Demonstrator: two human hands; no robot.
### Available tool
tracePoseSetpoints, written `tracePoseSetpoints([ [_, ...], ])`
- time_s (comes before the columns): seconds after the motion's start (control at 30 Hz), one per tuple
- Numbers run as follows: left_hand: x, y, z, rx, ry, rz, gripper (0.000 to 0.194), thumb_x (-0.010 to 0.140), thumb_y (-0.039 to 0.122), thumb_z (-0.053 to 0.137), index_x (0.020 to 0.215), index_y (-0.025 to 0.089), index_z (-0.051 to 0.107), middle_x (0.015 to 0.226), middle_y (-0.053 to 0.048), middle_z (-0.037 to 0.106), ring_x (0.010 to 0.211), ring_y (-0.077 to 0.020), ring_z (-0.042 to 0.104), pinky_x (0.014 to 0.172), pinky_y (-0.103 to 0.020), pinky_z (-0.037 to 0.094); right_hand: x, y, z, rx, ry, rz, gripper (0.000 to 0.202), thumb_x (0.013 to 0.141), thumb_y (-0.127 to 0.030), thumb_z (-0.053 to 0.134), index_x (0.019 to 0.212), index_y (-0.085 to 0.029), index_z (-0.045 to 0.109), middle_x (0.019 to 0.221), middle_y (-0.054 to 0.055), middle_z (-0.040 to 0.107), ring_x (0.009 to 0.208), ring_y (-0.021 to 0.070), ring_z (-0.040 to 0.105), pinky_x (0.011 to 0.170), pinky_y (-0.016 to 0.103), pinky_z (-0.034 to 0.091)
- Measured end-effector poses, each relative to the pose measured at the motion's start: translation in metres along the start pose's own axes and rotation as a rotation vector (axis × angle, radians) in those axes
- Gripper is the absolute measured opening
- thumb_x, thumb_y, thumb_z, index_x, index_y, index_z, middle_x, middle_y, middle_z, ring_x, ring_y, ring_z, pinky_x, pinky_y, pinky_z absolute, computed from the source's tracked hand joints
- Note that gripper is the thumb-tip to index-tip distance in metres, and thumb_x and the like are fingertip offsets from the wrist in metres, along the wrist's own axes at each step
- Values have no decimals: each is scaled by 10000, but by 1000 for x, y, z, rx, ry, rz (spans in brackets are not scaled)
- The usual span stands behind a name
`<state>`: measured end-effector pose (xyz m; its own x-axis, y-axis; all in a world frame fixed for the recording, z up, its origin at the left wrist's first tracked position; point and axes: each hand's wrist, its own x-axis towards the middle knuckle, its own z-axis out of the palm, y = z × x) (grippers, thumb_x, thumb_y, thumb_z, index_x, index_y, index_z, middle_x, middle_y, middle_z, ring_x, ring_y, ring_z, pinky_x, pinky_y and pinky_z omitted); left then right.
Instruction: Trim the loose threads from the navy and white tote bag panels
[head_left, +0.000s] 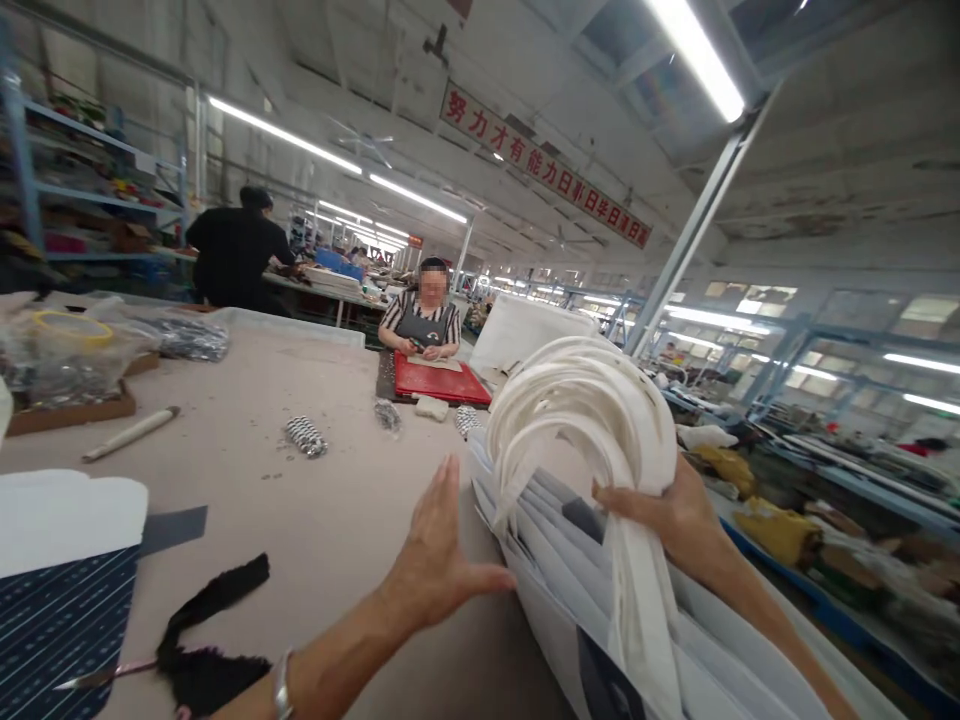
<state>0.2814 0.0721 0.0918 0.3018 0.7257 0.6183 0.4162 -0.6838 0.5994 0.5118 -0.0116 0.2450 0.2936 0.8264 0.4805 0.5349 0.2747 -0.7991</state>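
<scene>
My right hand (660,505) is closed around a thick looped bundle of white fabric straps (592,390), whose tails hang down. Beneath and behind the straps lies a stack of pale grey fabric pieces (547,610), leaning along the table's right side. My left hand (435,560) holds nothing; its fingers point forward and its thumb is stretched toward the stack's left edge. Whether the thumb touches that edge I cannot tell. A metal bracelet (282,685) circles the left wrist.
Across the table (322,540), a person (424,320) works over a red board (439,380). Small wrapped bundles (306,437) lie mid-table. At left are a marker-like stick (131,435), a cardboard tray (71,412), dark striped fabric (67,620) and a black cloth strip (210,640).
</scene>
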Motion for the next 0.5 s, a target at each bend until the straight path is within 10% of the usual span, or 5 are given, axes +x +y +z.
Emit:
tracePoseSetpoints([
  [0.17, 58, 24, 7, -157, -49, 88, 1435, 474, 705, 803, 1548, 184, 8, 1622, -259, 114, 1471, -454, 137, 1165, -658, 145, -33, -32, -29, -17, 14, -19, 362, 473, -289, 866, 788, -222, 699, 717, 20, 707, 592, 202, 610, 583, 341, 526],
  [0.5, 90, 99, -17, -299, -131, 213, 1355, 522, 500, 871, 1541, 98, 72, 1362, -243, 540, 1236, -422, 522, 1035, -525, 394, -65, -84, -73, -141, 219, 33, 117, 577, -226, 720, 659, -308, 735, 673, 72, 708, 566, 225, 649, 523, 367, 544],
])
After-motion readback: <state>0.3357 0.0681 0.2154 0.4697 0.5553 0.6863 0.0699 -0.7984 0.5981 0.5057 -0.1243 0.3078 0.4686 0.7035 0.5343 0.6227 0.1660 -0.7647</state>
